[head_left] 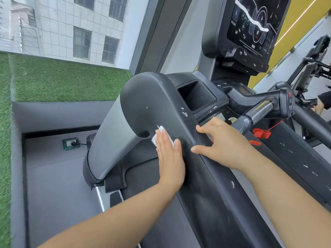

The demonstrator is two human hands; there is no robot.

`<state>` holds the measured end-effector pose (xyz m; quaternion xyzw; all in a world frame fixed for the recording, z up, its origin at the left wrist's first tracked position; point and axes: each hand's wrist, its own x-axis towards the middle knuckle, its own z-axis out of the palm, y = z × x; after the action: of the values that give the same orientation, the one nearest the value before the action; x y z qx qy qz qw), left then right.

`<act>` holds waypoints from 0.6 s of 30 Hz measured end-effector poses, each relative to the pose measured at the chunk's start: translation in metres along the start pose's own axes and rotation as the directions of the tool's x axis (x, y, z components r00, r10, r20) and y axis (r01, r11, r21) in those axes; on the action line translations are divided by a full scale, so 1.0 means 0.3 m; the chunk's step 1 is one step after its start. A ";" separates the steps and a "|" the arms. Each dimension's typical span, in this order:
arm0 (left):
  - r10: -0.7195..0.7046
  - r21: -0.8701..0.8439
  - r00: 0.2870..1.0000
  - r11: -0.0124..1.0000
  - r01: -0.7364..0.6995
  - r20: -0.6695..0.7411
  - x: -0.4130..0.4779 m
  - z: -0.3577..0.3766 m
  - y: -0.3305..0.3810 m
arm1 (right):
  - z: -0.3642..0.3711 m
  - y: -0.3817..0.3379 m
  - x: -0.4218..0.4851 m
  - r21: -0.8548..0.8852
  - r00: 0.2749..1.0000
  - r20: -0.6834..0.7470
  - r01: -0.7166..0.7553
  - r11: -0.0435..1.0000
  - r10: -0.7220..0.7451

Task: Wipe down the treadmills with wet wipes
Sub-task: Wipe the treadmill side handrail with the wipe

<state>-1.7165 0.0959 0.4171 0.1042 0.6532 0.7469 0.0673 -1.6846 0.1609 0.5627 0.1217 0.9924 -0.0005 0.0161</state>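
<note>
Far left of the grip, low on the floor: a green floor socket [70, 143] with a cord plugged in.

Left hand [170, 154] is flat, fingers straight and together, pressing a small white wet wipe [160, 131] against the outer side face of the treadmill's broad black plastic side arm [148, 104]. The wipe sits under the fingertips, with corners showing beyond them.

The arm's long axis runs from beside the wrist up and away to a rounded end beyond the fingertips. Most of the unwiped face likely lies that way, so the left hand is better placed for the stroke.

Up and right of the grip is a black rectangular recessed tray [197, 99]. Nothing shows inside it.

Right hand [225, 145] lies spread on the arm's top ridge, just beside the left, holding nothing and probably bracing.

Further right, a red plastic safety clip [261, 134] hangs on its cord.
</note>
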 end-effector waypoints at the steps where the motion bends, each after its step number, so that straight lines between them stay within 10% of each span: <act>1: 0.024 0.034 0.999 0.999 -0.023 -0.025 0.015 -0.003 0.009 | 0.001 0.000 0.000 -0.001 1.000 0.000 -0.001 1.000 0.001; 18: 0.183 0.242 0.969 0.945 -0.220 0.166 -0.154 0.014 0.049 | 0.002 0.020 0.011 0.007 1.000 0.002 0.027 1.000 -0.027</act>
<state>-1.6701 0.0869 0.4290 0.2312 0.7246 0.6488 0.0226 -1.6863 0.1674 0.5619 0.1084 0.9940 -0.0045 0.0167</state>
